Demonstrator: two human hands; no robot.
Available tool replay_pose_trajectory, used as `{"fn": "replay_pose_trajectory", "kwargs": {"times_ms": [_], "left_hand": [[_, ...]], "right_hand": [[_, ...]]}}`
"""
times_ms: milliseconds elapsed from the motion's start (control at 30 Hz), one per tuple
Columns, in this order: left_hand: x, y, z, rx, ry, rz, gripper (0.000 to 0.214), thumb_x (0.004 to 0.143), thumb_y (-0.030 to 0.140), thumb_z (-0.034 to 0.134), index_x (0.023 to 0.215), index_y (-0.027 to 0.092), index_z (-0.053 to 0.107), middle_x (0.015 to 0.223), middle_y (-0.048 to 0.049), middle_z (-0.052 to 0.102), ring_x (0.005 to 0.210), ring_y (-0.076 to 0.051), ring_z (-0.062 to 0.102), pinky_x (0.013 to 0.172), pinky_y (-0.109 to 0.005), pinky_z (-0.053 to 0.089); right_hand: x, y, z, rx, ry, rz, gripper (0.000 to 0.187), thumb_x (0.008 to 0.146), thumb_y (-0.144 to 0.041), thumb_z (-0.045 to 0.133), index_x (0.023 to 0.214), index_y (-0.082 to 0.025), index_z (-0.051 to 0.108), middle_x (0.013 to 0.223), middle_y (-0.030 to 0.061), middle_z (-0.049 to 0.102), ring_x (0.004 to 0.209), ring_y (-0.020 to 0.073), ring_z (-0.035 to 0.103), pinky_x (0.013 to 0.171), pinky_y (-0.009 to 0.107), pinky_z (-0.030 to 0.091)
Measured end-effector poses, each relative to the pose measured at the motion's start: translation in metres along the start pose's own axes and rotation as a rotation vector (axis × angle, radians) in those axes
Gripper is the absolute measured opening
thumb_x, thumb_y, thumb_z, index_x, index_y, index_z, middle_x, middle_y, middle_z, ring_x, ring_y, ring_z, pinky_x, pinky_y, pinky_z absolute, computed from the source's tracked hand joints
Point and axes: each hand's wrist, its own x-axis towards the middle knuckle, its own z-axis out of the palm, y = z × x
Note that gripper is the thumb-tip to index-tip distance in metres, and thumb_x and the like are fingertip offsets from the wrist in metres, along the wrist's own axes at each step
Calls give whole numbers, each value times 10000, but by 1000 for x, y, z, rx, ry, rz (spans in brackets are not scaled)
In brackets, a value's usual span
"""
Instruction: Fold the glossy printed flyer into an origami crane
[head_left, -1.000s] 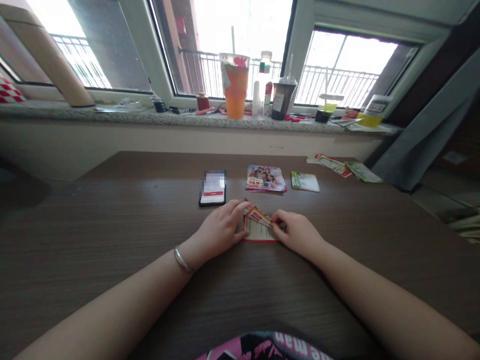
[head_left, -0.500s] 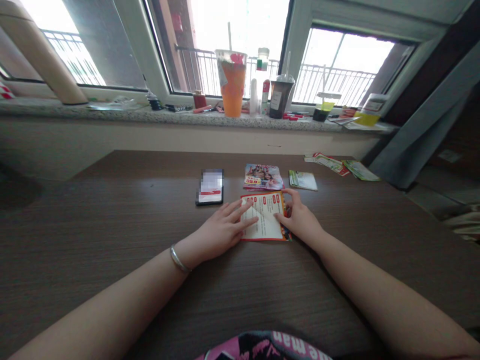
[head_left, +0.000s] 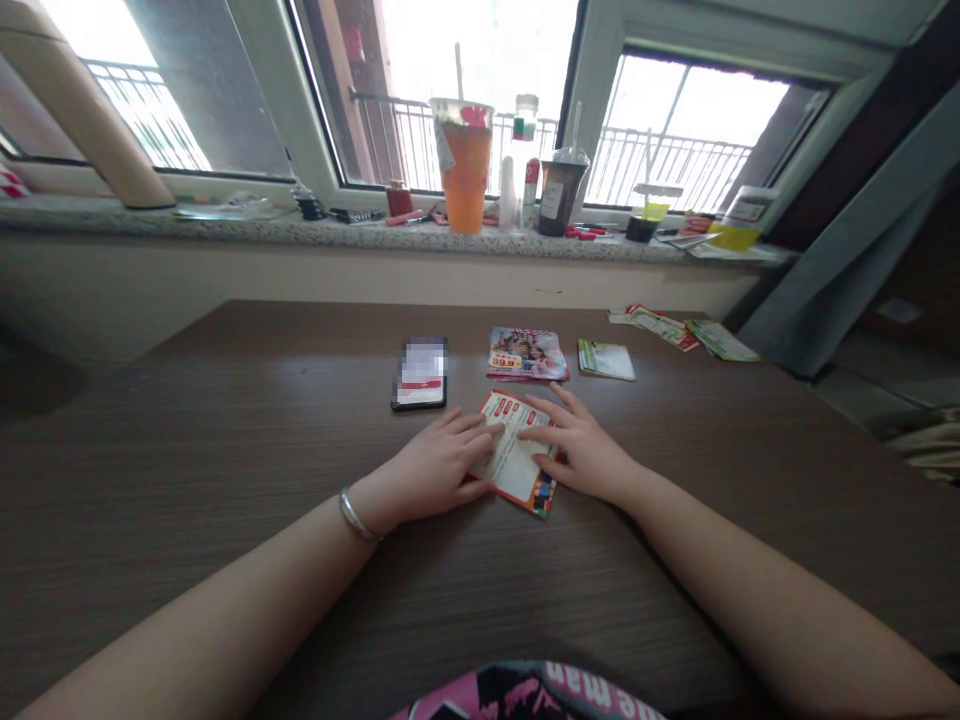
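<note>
The cream paper leaflet with red-and-orange edging (head_left: 514,470) has just swung from square to slanted on the brown wood-grain table (head_left: 285,410), so its edges now need realigning if I want it straight. It lies between my left hand (head_left: 435,464) and right hand (head_left: 591,452), both spread wide, fingers resting on it.

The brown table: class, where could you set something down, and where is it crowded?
Bare: left of the phone; also between the right forearm and far-right leaflets. Crowded: the middle, where left hand and right hand touch the printed sheet, photo flyers just beyond it.
</note>
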Motion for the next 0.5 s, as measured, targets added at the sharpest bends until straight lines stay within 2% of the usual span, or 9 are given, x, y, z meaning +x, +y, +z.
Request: {"fn": "replay_pose_trajectory", "kwargs": {"times_ms": [100,233,367,500], "left_hand": [[0,-2,-2,-14,-6,0,569,854,550,570,1284,186,500,1407,-103,497,1334,-264,402,1153,-464,197],[0,-9,-3,-20,-35,29,784,798,623,602,1434,237,354,1478,-84,415,1365,-284,357,1151,-478,182],[-1,-14,-2,-23,-45,15,723,836,597,573,1455,332,311,1506,-38,375,1360,-293,363,1128,-491,222],[-1,-16,-2,-22,-49,31,695,853,624,525,1444,308,343,1509,-57,367,1375,-291,339,1131,-477,224]], "right_hand": [[3,-2,-2,60,-90,-58,442,844,-227,576,1284,-269,586,1466,24,445,1444,299,156,1148,542,242],[8,-1,-6,134,-188,-71,516,850,-271,576,1360,-230,510,1431,58,489,1395,267,304,1137,490,287],[11,-2,-14,128,-268,-93,642,819,-447,629,1402,-246,453,1477,85,424,1365,291,347,1115,516,289],[12,-3,-18,119,-298,-120,761,755,-578,661,1405,-244,450,1480,102,416,1350,307,356,1105,513,282]]}}
